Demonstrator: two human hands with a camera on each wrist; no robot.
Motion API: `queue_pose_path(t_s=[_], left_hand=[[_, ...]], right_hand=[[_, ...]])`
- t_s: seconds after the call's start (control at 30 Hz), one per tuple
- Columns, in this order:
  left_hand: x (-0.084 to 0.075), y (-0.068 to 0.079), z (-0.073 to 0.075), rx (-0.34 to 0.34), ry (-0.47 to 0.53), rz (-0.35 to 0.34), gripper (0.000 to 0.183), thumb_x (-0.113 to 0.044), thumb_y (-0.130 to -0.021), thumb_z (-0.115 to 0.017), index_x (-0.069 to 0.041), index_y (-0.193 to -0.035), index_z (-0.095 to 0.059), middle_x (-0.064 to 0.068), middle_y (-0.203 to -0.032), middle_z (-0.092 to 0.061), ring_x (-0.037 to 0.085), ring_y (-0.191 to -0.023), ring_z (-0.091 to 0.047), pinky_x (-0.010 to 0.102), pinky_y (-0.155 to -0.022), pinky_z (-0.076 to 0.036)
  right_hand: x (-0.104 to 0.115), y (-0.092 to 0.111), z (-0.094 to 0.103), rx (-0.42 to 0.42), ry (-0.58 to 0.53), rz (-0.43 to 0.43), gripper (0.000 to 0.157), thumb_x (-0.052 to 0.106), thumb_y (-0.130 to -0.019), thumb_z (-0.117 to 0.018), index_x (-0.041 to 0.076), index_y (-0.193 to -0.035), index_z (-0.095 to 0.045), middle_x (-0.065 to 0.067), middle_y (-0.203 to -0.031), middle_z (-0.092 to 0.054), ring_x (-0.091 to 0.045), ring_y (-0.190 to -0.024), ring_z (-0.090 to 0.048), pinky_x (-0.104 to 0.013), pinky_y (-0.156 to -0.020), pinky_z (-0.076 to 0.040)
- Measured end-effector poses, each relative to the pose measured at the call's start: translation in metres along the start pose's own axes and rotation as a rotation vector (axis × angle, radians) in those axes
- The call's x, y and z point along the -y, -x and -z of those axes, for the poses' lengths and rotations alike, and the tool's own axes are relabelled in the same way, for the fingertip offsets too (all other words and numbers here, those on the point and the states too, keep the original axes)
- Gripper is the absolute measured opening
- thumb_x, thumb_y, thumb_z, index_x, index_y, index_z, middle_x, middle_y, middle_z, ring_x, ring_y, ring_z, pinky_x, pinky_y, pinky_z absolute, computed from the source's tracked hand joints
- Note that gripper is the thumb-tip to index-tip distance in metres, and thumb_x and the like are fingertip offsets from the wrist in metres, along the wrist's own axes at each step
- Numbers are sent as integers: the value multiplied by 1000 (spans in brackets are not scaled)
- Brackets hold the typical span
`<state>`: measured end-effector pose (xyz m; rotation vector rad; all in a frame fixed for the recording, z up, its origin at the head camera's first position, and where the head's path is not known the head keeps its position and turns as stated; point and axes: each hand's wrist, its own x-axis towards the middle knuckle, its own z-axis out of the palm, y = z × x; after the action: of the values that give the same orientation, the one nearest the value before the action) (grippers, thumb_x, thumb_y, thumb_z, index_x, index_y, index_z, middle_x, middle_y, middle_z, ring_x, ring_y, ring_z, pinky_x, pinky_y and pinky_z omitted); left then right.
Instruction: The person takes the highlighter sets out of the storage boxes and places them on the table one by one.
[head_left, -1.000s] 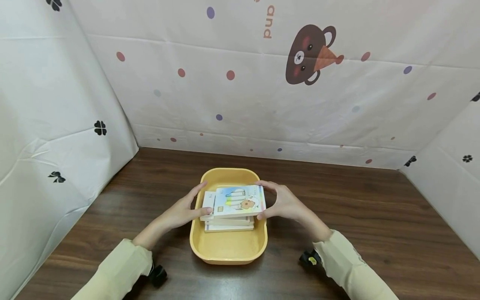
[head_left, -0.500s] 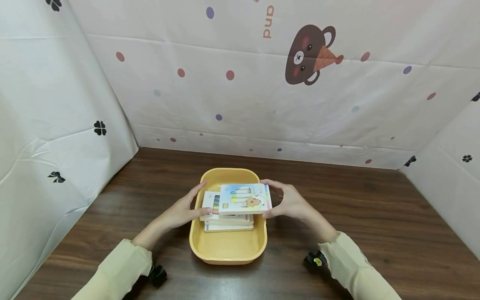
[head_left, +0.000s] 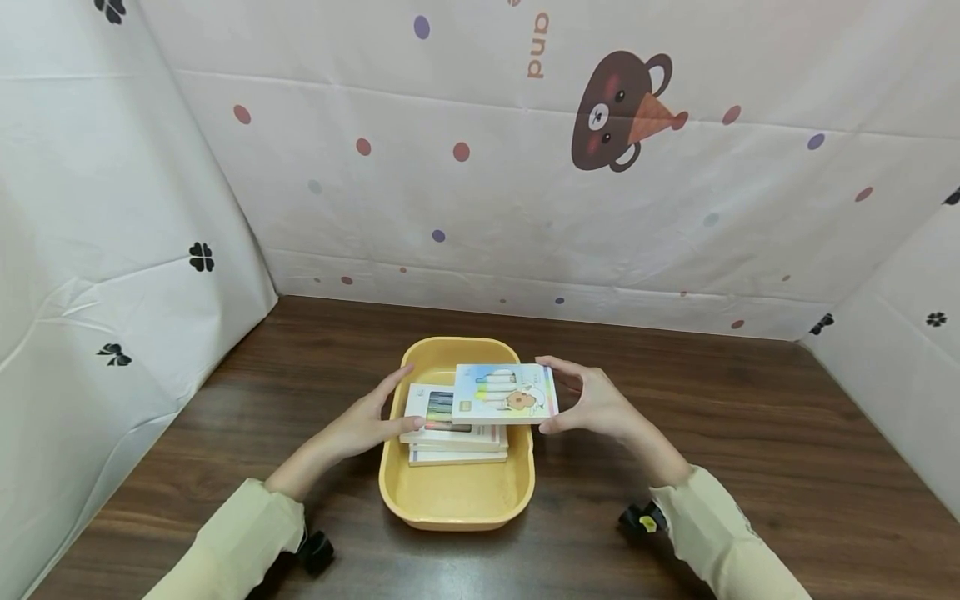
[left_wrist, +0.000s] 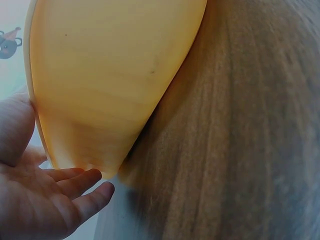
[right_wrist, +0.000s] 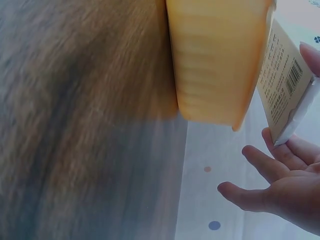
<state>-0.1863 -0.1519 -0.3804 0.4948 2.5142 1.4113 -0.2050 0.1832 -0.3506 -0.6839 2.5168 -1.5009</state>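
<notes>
One word can be read plainly: "and" (head_left: 537, 46), printed in orange-brown lower-case letters on the white, dotted sheet backdrop (head_left: 495, 196). The word is turned on its side, so that it is read from top to bottom. Near it, part of another orange-brown character is cut off by the upper edge of the head view. On the flat, rectangular, white-and-blue cardboard box (head_left: 505, 394), small lettering and a small yellowish square label (head_left: 465, 406) are carried, both too small to be made out. In the right wrist view, a black barcode (right_wrist: 294, 77) and rows of fine, illegible print are shown on its back.
</notes>
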Motion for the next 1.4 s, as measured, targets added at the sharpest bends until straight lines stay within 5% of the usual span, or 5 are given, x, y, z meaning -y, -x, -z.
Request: queue_pose_path(t_s=[1.4], left_hand=[[3, -1, -3, -10, 25, 3, 87, -35, -80, -69, -13, -146, -17, 23, -144, -25, 38, -128, -28, 55, -100, -26]], right_hand=[[-19, 17, 37, -57, 20, -47, 85, 9, -59, -83, 0, -134, -42, -19, -130, -48, -36, -121, -41, -52, -99, -31]])
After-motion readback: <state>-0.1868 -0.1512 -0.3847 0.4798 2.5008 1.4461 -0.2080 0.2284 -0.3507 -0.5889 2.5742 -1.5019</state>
